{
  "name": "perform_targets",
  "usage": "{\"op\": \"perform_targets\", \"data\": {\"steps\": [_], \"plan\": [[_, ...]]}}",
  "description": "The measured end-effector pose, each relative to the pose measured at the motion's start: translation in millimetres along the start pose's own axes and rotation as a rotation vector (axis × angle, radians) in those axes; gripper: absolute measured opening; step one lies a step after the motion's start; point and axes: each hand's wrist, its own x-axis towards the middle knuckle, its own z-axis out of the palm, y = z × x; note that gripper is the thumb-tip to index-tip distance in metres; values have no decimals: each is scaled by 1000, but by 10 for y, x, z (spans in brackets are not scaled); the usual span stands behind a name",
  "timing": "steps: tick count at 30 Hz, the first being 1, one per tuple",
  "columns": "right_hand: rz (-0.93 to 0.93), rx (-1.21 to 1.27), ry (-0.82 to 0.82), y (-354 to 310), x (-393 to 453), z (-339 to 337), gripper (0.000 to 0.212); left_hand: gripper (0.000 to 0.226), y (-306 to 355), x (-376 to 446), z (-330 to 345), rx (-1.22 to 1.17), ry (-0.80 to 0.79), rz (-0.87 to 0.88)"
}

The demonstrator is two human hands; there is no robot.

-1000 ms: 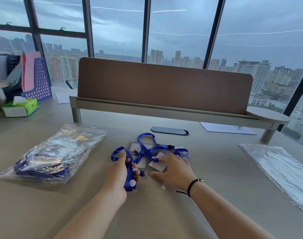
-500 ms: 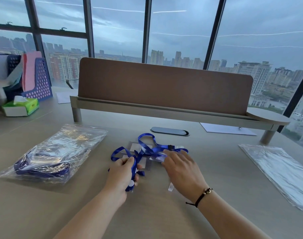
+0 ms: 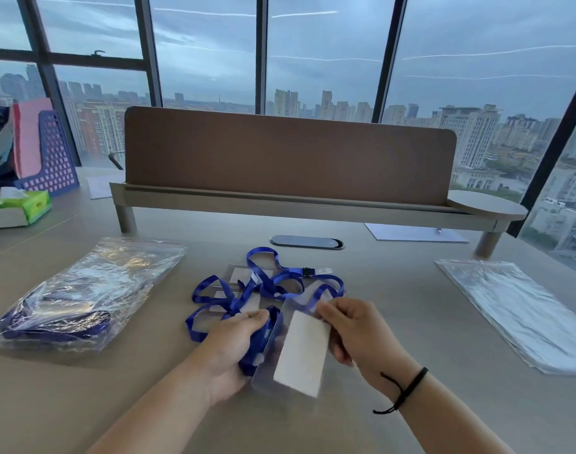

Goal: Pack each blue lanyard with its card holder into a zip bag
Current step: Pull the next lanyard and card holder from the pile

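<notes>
The left hand (image 3: pixel 229 347) had its grip closed round a bunched length of blue lanyard (image 3: pixel 257 342), fingers curled over the strap just above the desk (image 3: pixel 394 322). The right hand (image 3: pixel 355 332) pinched the top edge of a clear card holder (image 3: pixel 299 352) between thumb and fingers, holding it tilted in the air between the two hands, its white insert facing the camera. The lanyard ran from the left hand's grip back into a loose tangle of blue lanyards (image 3: pixel 273 283) lying on the desk just beyond the hands, with more card holders (image 3: pixel 244 273) partly covered beneath the straps; how many lay there could not be told. To the left, well apart from the hands, lay a filled zip bag (image 3: pixel 83 296) with blue strap showing through its crinkled plastic. To the right lay a flat stack of empty zip bags (image 3: pixel 522 312). A black cord bracelet (image 3: pixel 407 388) circled the right wrist. Behind the tangle stood a brown desk divider (image 3: pixel 286 155), and at the far left a tissue box (image 3: pixel 18 208) sat near a blue file rack (image 3: pixel 50 155).
</notes>
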Motion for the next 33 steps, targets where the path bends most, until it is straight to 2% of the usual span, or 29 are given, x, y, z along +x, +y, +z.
{"op": "perform_targets", "data": {"steps": [4, 8, 11, 14, 17, 21, 28, 33], "plan": [[1, -52, -37, 51, -18, 72, 30, 28, -44, -49, 73, -4, -79, -67], [7, -46, 37, 68, -13, 54, 31, 50, -54, -66, 90, -61, -186, -110], [7, -102, 62, 85, -28, 42, 32, 58, -71, -82, 127, -34, -225, -112], [-3, -142, 67, 95, -39, 35, 32, 49, -74, -125, 153, 41, -279, -83], [-19, -159, 83, 92, -47, 28, 32, 32, -99, -137, 158, 161, -277, 49], [18, -186, 52, 71, -27, -44, 32, 32, -157, -128, 248, 191, -241, 90], [108, 45, 28, 25, 0, -506, 17, 30, -65, 73, 671, 158, -298, 99], [128, 144, 176, 113, -4, -1086, 18, 25, -145, 437, 1313, 122, -290, 76]]}}
